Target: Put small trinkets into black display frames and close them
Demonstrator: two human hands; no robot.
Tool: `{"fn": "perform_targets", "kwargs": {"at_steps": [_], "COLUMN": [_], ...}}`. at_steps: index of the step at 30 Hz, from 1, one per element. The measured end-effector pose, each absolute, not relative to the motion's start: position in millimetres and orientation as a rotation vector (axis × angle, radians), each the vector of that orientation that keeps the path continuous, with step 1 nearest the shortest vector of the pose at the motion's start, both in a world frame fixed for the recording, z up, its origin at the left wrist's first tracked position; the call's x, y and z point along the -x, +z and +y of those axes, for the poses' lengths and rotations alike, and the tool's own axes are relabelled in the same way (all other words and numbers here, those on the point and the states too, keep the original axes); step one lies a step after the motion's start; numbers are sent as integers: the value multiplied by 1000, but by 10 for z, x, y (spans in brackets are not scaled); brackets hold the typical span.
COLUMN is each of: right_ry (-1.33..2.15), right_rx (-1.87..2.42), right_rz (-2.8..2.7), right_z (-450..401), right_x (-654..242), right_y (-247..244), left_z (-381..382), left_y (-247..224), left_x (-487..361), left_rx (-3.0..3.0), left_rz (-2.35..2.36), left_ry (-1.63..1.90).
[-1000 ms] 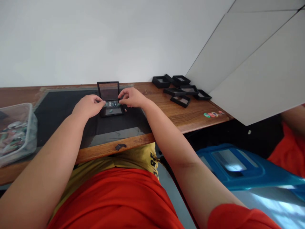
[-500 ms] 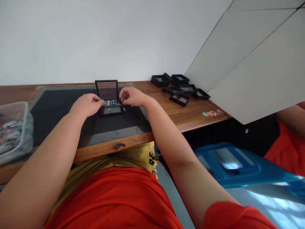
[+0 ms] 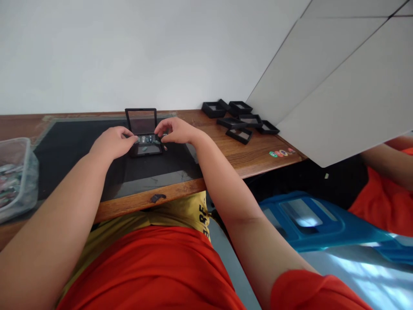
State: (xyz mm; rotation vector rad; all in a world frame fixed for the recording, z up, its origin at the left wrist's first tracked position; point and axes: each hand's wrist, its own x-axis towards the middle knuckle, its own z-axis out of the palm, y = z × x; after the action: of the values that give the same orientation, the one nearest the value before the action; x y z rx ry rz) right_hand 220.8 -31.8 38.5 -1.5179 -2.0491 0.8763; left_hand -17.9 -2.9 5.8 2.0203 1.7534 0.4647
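A: Where was the case [image 3: 141, 122]?
B: On the dark mat [image 3: 75, 142], 12 o'clock from the wearer's body, lid raised toward the wall. Clock centre = case from here.
A: In it?
B: A row of small stones [image 3: 147, 139] across the middle, colours mixed; one loose stone [image 3: 144, 148] lay at 6 o'clock of the row.
A: Left hand?
B: Left hand [image 3: 111, 141] was at 9 o'clock, thumb and fingertips close together by the row's left end. Couldn't tell if it gripped a stone or the edge.
A: Right?
B: Right hand [image 3: 177, 130] was at 3 o'clock, fingers curled, thumb near the row's right end. Hold unclear too; too small to see.
A: Nearby?
B: A pinkish bit [image 3: 165, 147] lay on the mat at 4, just outside the case.
A: Further out?
B: Tub [image 3: 34, 172] of mixed pieces [image 3: 11, 183] at 8. Black frames [image 3: 231, 123] bunched at 3 on the wooden table [image 3: 245, 156], stickers [image 3: 278, 153] beyond them, near its edge. Blue chair [image 3: 342, 230] stood at 4, off the table.
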Motion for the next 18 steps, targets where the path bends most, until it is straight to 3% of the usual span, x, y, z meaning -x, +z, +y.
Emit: {"fn": "perform_targets", "kwargs": {"at_steps": [4, 18], "right_ry": [715, 767], "right_rx": [1477, 1575], "right_rz": [-2209, -2195], "right_z": [-253, -294], "right_x": [-2238, -2165], "right_y": [337, 350], "left_z": [-38, -28], "left_y": [70, 72], "left_x": [173, 169], "left_rx": [-2004, -1953], "left_rz": [1755, 1766], "left_ry": [491, 476]}}
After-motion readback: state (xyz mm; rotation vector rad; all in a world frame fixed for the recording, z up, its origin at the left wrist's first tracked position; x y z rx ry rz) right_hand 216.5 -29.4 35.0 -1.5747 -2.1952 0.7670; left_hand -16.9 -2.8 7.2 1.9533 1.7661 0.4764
